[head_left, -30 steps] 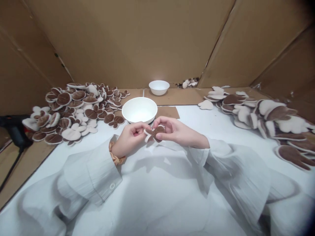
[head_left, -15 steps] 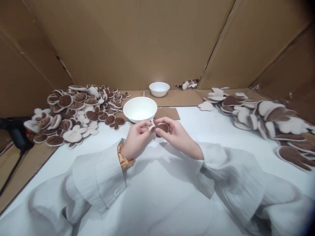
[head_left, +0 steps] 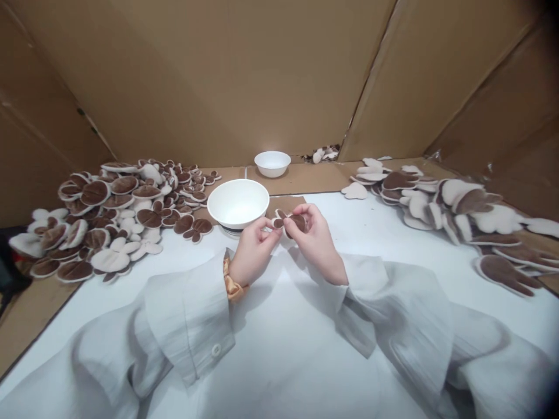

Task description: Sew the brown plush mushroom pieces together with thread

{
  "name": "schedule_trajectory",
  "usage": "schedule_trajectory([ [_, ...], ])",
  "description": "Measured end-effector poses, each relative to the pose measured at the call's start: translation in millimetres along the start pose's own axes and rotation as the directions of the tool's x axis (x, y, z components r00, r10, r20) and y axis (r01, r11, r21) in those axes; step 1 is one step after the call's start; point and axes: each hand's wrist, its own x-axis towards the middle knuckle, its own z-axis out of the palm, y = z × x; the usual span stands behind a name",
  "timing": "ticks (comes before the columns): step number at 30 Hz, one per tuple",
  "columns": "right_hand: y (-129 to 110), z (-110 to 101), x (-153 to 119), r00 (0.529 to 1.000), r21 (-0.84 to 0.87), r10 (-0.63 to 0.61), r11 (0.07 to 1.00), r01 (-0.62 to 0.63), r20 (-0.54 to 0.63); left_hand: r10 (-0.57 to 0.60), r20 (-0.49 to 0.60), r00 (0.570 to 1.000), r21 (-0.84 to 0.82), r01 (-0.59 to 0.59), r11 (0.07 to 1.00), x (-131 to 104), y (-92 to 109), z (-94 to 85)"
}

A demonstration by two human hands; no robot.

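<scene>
Fabric piece (head_left: 298,223): between the left hand (head_left: 252,250) and the right hand (head_left: 318,244), over the tabletop (head_left: 349,230), near the large bowl (head_left: 238,206).
Drop risk: the small piece could slip if either pinch loosens, since fingertips alone seem to hold it.
Bowl risk: a forward nudge of the left knuckles could shift the bowl.
Left hand: thumb and forefinger pinching the piece's left edge, wrist angled inward.
Right hand: thumb over the brown face, fingers curled behind, pinching its right side.

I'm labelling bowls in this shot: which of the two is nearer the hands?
The larger white bowl, just beyond the left hand; the other, a smaller white bowl, stands farther back near the cardboard wall.
</scene>
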Motion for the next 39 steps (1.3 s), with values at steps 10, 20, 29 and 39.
schedule_trajectory([
  [10, 15, 0, 0, 0.980, -0.057, -0.134, 0.990, 0.127, -0.146, -0.047, 0.020, 0.999, -0.114, 0.049, 0.992, 16, -4, 16.6],
  [20, 24, -6, 18, 0.960, -0.143, -0.202, 0.974, 0.176, -0.195, 0.095, 0.024, 0.995, 0.081, -0.097, 0.992, 28, -6, 18.1],
  [29, 26, -25, 25, 0.987, -0.405, -0.156, 0.901, 0.153, 0.026, 0.199, 0.063, 0.978, 0.480, -0.205, 0.853, 23, -10, 6.3],
  [39, 11, -30, 16, 0.900, -0.362, -0.026, 0.910, 0.201, 0.436, 0.536, 0.452, 0.713, 0.806, -0.584, 0.096, 26, -15, -5.1],
])
